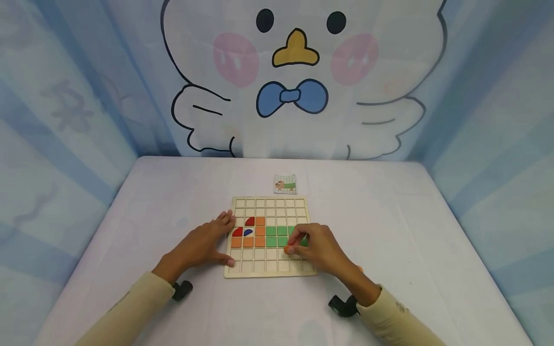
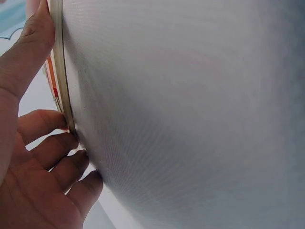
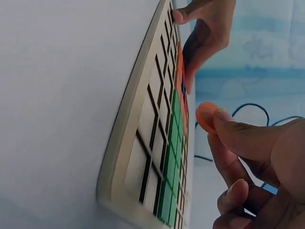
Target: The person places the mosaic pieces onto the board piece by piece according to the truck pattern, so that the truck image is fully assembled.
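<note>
A wooden grid board (image 1: 259,269) lies flat on the table, with red, orange, green and part-blue pieces set in its squares. My left hand (image 1: 203,242) rests at the board's left side, its thumb and fingers spread along the edge. In the left wrist view the thumb (image 2: 31,47) lies against the board's rim. Between thumb and finger, my right hand (image 1: 320,247) pinches an orange piece (image 3: 206,117) with a rounded edge. That piece is held over the lower right of the board, apart from its surface. The right hand covers some squares in the head view.
A small pattern card (image 1: 285,184) lies just beyond the board's far edge. Part of another orange piece (image 1: 360,269) shows beside the right wrist. White cloth (image 1: 195,187) covers the table, and printed curtains (image 1: 294,129) stand behind it and along both sides.
</note>
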Demonstrator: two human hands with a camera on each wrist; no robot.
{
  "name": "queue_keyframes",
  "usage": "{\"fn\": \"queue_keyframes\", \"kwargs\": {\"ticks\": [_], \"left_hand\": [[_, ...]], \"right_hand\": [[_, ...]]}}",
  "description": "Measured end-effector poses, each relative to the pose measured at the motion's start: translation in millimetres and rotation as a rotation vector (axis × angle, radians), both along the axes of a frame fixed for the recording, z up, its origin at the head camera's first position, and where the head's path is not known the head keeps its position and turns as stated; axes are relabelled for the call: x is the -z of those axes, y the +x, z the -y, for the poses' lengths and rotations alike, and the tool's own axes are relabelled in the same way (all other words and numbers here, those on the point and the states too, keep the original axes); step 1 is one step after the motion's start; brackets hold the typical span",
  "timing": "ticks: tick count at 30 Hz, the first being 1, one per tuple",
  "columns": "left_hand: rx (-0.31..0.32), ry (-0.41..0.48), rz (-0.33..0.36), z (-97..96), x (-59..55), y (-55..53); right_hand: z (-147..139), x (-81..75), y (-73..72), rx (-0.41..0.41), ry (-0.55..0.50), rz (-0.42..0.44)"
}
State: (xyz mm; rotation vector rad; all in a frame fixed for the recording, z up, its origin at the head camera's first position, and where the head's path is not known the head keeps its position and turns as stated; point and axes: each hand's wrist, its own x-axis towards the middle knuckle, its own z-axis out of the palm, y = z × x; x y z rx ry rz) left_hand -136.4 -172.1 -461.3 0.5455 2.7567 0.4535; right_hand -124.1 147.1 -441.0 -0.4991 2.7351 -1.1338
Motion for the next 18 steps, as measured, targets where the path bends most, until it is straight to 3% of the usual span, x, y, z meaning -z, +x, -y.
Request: {"fn": "queue_keyframes", "kwargs": {"ticks": [7, 18], "left_hand": [[0.011, 0.011, 0.002, 1.1, -0.7, -1.1], [0.018, 0.035, -0.004, 2.9, -0.6, -1.3]], "right_hand": [[44, -1.8, -8.2, -0.072, -0.038, -0.003], [90, 12.1, -15.5, -0.161, 0.073, -0.065]]}}
